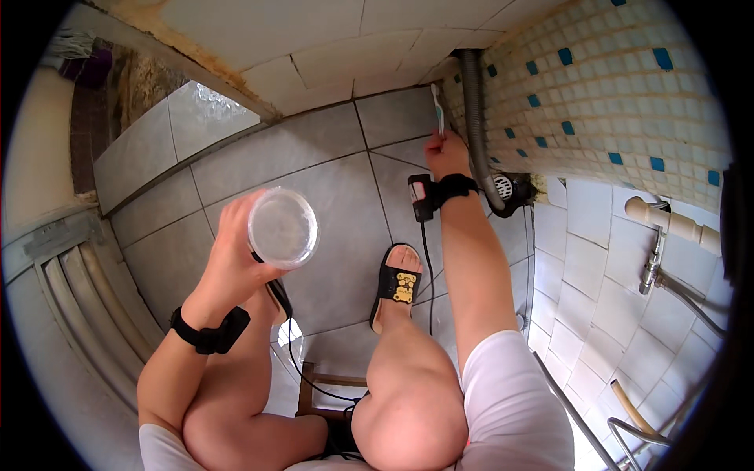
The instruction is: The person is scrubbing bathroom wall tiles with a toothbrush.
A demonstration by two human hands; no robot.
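Okay, so a clear round plastic cup [284, 228] is gripped in the left hand [229, 257], nearer left, and a slim white toothbrush-looking thing [437, 108] is pinched in the right hand [449, 155], far right beside a grey ribbed hose [473, 94].

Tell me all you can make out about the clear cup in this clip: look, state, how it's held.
The clear cup is round and see-through, apparently plastic, with a pale rim and bright glints, strongest along its right side. Its round top faces the camera, and a smaller circle shows within. Whether it holds any clear liquid cannot be told. The left hand grips it from the left, thumb toward the lower side. It is held up over the grey tiled floor, touching nothing else visible.
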